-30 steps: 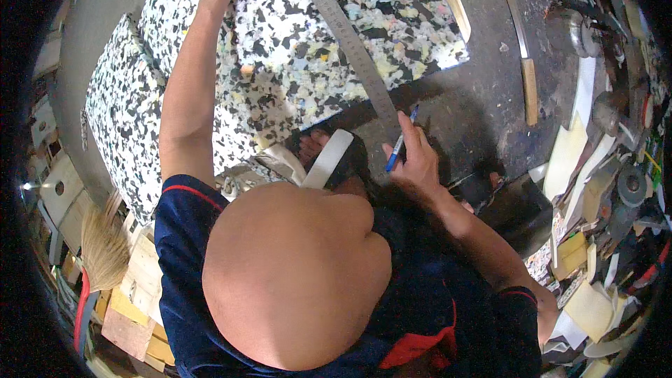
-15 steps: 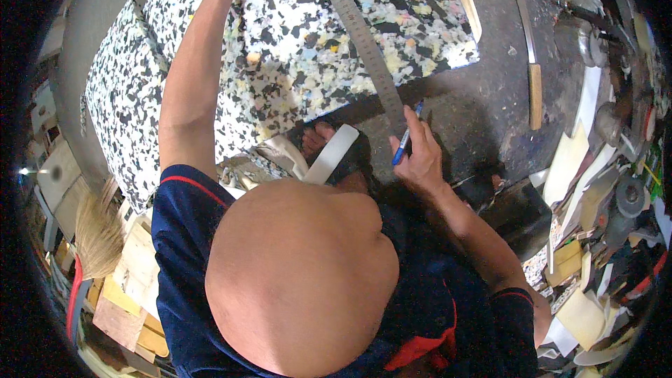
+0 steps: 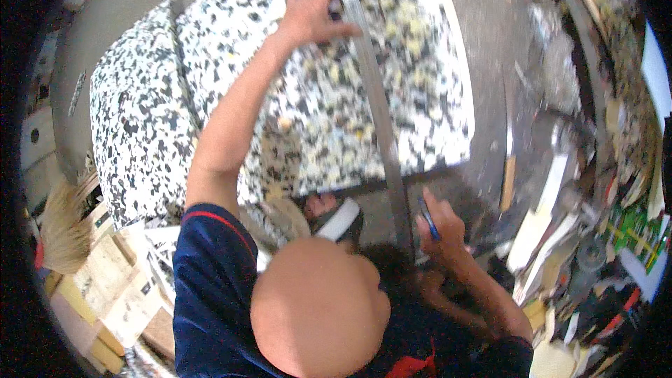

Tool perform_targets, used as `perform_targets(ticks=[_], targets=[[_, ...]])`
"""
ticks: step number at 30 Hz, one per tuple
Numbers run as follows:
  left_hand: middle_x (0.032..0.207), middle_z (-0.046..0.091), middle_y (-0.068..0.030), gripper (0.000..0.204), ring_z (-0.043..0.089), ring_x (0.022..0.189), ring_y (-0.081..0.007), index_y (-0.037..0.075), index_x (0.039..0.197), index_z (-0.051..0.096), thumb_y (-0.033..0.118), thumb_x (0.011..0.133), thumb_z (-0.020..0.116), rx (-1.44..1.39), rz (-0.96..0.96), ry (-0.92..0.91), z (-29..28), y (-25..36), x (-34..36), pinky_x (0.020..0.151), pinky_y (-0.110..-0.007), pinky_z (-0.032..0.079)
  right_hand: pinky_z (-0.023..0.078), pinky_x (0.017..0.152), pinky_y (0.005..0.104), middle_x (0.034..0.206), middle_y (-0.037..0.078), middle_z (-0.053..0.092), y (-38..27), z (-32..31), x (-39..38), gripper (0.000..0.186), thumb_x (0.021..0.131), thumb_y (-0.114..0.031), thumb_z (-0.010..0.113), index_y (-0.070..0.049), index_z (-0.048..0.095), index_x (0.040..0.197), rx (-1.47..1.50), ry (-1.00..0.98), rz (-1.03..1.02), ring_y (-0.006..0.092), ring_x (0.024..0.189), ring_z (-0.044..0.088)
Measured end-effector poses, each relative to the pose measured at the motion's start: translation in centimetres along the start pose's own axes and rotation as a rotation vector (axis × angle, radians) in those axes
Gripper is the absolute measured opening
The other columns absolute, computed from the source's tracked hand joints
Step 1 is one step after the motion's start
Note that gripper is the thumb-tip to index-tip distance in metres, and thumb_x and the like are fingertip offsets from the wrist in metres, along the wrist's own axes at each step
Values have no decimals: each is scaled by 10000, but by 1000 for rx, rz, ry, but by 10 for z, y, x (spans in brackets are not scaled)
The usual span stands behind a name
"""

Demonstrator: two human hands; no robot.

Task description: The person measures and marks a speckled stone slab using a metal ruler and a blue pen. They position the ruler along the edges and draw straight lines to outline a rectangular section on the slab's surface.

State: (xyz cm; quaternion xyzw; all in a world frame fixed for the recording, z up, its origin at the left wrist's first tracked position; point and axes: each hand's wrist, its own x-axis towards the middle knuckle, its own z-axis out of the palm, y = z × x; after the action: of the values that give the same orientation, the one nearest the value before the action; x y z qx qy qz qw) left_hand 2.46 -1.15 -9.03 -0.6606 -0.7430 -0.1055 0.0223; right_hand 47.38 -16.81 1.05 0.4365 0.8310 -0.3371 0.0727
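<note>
Our straight grey metal ruler [image 3: 378, 108] already crosses the near edge of speckled black-white foam sheet [image 3: 308, 112], no line visible; left hand [image 3: 311, 19] spread apart, right hand [image 3: 446, 231] clamped on slim blue pen [image 3: 429, 218].

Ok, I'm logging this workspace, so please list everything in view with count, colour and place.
Foam: count unclear, speckled black and white, centre to left
Ruler: one, metallic grey, across the foam and past its near edge
Pen: one, blue, in the right hand
Long-bladed tool: one, silvery with wooden handle, right of the foam
Floor: one, grey, around the foam
Broom: one, straw-coloured, far left
Boards: several, pale tan, lower left
Offcuts: many, white to cream, right
Disc: one, grey, right
Other clutter: many, mixed, right edge, too blurred to sort
Shirt: one, dark blue with red trim, bottom
Head: one, lower centre
Foot: one clear, below the foam
Hands: two; left hand on the foam beside the ruler
</note>
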Motion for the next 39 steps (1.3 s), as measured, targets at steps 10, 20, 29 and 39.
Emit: perform_targets(ticks=[10,20,29,39], targets=[[1605,292,-111,1013,168,1478,-471,-2,1314,522,815,722,617,-193,91,47,-5,-5,-5,1146,-701,84,520,767,298,946,130,719,-64,-97,240,235,901,-146,690,17,681,1070,440,549,-239,148,843,652],[1565,337,-135,1164,184,1469,-477,-61,1412,399,812,681,643,-202,60,-68,-25,-2,-4,1157,-692,70,530,801,324,1022,142,741,-120,-89,418,327,942,-211,620,-59,678,1227,402,608,-378,201,854,691],[1552,346,-138,1018,197,1460,-490,-34,1188,514,839,674,617,-236,76,17,-14,-4,-8,1132,-730,97,534,846,437,974,257,704,-117,-87,462,328,915,-224,612,-64,679,1193,337,559,-363,397,912,697],[1542,380,-133,955,218,1455,-482,-4,1180,516,802,688,650,-202,95,61,-14,-5,-8,1117,-734,133,529,890,430,1048,260,696,-114,-110,421,330,927,-197,596,-67,670,1221,149,375,-406,421,995,675]])
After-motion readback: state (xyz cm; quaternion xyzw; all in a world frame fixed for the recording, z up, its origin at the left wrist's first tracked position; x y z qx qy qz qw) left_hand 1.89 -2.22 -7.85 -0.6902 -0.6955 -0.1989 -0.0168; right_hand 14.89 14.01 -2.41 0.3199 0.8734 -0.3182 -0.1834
